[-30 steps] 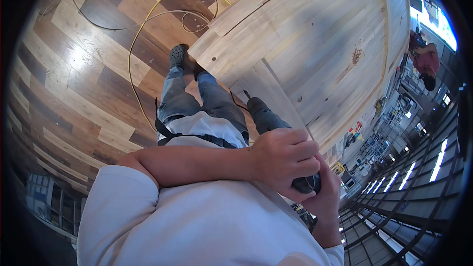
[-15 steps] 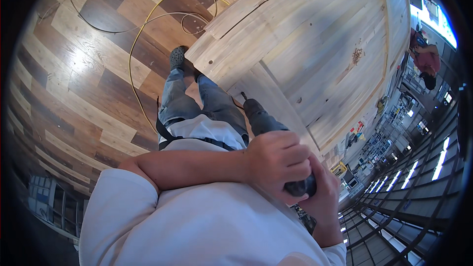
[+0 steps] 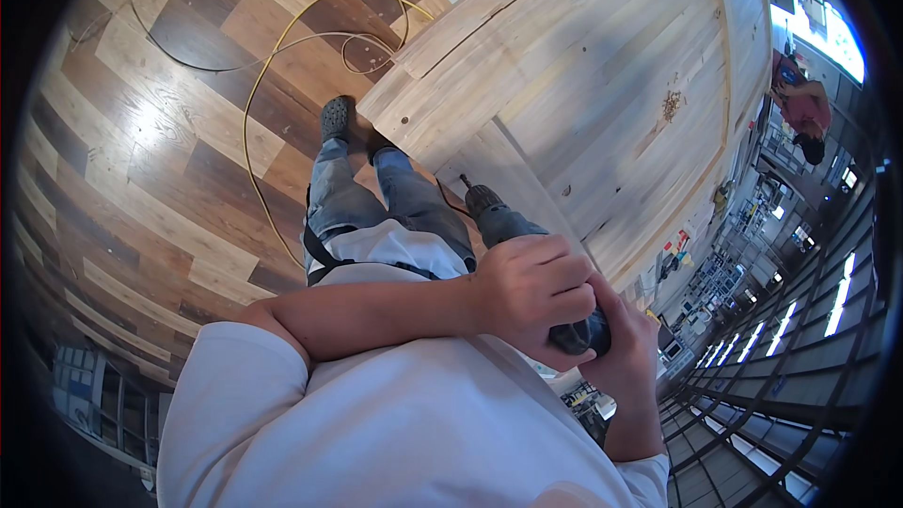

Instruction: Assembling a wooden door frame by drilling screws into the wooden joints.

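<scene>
With both hands I hold a dark power drill (image 3: 509, 220), its ridged chuck and thin bit pointing away from me at the wooden panel. My left hand (image 3: 536, 292) is wrapped over the drill's body, fingers curled. Around the rear and grip closes my right hand (image 3: 623, 343), partly hidden behind the left. The bit's tip lies over a pale strip of board (image 3: 494, 165) at the near edge of a large wooden panel (image 3: 611, 103); whether it touches the wood I cannot tell. A small pile of wood shavings (image 3: 672, 105) lies farther across the panel.
A yellow cord (image 3: 250, 122) and a thinner grey cable (image 3: 212, 68) loop over the plank floor (image 3: 155, 188) to the left. My feet stand beside the panel's corner. Another person in a red shirt (image 3: 807, 115) is at the far right, near cluttered shelves (image 3: 738, 245).
The whole view has shifted slightly. Both hands keep their hold on the drill, and its chuck, smeared before, now shows its ridges clearly.
</scene>
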`<state>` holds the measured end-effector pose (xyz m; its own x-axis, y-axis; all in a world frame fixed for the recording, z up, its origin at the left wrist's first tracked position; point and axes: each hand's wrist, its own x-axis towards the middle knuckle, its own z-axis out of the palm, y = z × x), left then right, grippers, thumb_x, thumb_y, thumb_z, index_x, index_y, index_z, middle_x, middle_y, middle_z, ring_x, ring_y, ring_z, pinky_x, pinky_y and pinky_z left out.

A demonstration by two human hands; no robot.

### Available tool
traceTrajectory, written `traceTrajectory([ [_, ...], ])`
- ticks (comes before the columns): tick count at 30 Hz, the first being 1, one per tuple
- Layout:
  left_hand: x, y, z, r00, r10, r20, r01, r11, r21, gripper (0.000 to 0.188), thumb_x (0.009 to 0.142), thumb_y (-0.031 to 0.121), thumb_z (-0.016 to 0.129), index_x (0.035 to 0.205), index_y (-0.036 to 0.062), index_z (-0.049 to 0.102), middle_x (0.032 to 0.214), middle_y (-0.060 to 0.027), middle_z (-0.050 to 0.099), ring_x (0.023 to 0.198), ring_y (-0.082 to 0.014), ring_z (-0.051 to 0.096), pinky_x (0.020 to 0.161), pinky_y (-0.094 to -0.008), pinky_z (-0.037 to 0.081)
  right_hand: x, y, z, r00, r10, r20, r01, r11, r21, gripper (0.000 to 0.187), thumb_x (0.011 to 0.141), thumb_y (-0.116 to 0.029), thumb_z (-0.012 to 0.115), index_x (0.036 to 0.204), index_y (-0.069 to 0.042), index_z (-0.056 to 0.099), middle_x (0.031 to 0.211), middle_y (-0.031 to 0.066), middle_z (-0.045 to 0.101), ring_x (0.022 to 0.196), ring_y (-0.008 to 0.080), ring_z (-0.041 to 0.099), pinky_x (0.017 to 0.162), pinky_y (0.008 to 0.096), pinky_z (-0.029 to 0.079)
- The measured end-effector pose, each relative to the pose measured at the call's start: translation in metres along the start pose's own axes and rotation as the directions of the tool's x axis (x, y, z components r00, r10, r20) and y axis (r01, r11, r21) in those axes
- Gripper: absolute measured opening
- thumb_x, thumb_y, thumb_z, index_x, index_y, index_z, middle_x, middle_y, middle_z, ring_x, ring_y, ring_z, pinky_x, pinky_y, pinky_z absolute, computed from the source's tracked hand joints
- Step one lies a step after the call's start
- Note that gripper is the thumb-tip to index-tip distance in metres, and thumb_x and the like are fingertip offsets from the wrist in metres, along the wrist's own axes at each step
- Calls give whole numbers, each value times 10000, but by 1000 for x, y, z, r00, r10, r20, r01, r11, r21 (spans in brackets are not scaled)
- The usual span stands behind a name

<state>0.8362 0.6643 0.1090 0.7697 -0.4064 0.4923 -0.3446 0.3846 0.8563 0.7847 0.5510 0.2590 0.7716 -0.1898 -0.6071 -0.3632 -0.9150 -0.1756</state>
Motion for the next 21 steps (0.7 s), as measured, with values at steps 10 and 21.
traceTrajectory([
  [10,-1,-9,2,986,100,-130,-98,995,25,433,557,326,779,782,50,533,738,-91,487,608,-271,502,529,-362,439,8,2,-11,993,-101,-57,99,994,-34,695,595,-58,710,1269,-167,582,807,91,651,697,314,653,600,392,510],
  [21,-44,-52,-39,670,-731,129,365,173,-915,225,1020,129,321,1003,22,518,865,-49,549,759,-148,521,767,-319,468,-91,57,-4,901,201,-386,-16,902,431,677,579,29,616,1254,9,567,1033,144,688,971,205,667,885,287,468],
])
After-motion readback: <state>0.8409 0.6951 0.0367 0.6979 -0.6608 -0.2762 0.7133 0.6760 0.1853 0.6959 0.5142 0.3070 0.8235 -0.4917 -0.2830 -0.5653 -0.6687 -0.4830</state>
